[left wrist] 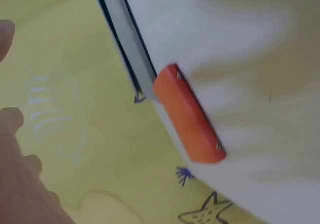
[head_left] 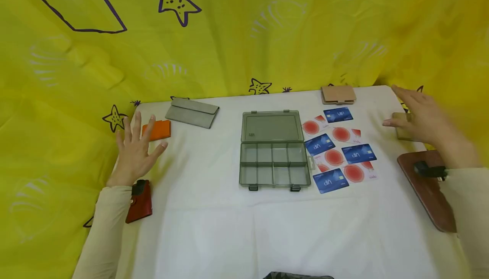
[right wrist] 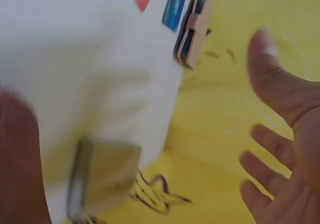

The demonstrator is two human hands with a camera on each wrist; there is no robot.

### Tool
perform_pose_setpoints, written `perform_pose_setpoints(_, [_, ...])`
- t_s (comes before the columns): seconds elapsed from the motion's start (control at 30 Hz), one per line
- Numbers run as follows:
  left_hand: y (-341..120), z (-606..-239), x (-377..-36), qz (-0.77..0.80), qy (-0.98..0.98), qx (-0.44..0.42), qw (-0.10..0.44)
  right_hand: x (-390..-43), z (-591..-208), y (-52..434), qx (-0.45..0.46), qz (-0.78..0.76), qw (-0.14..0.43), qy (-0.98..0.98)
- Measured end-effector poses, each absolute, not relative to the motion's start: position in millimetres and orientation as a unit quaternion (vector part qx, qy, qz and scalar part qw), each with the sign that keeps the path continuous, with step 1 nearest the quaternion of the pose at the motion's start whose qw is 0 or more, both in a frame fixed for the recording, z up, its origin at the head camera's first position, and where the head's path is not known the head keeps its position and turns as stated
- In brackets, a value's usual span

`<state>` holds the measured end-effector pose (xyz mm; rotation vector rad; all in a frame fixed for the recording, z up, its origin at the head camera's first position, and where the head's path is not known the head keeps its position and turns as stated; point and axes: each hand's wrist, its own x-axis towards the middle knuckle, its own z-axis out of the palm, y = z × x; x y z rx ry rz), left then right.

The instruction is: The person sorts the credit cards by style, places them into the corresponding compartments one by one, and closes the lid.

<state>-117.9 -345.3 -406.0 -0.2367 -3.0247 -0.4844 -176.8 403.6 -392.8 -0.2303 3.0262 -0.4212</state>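
My left hand (head_left: 133,153) is spread over the table's left side, fingers apart and holding nothing. Beside its fingertips lies a small orange wallet (head_left: 159,130), also in the left wrist view as an orange case (left wrist: 187,116). A red snap wallet (head_left: 140,207) lies under the left wrist, partly covered. My right hand (head_left: 429,119) hovers at the right edge with fingers extended and nothing in them. It partly hides an olive-tan wallet (head_left: 406,133), blurred in the right wrist view. Below it, a long brown wallet (head_left: 422,185) is partly covered by the right forearm.
Mid-table, a translucent grey-green divided box (head_left: 273,164) lies with its lid (head_left: 273,127) folded back. Right of it are several blue VIP cards (head_left: 359,153) and red-and-white cards (head_left: 354,173). A grey flap wallet (head_left: 195,112) and a tan wallet (head_left: 338,94) lie near the yellow curtain (head_left: 229,37).
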Motion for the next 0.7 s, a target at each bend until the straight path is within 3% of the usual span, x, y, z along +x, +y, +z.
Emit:
perform_pose_setpoints(0.23, [-310,-436,-122,-0.24,-0.959,-0.139,0.056,-197,-421,385,-0.059,-0.297,0.104,0.947])
perform_pose_setpoints(0.53, [-229,-471,-111,-0.383,-0.9,-0.193,-0.076,-233,-448,358,-0.103,-0.36,0.138,0.917])
perform_pose_setpoints(0.7, [-192,-479,-97,-0.445,-0.865,-0.21,-0.1,-238,-455,348,-0.091,-0.323,0.173,0.926])
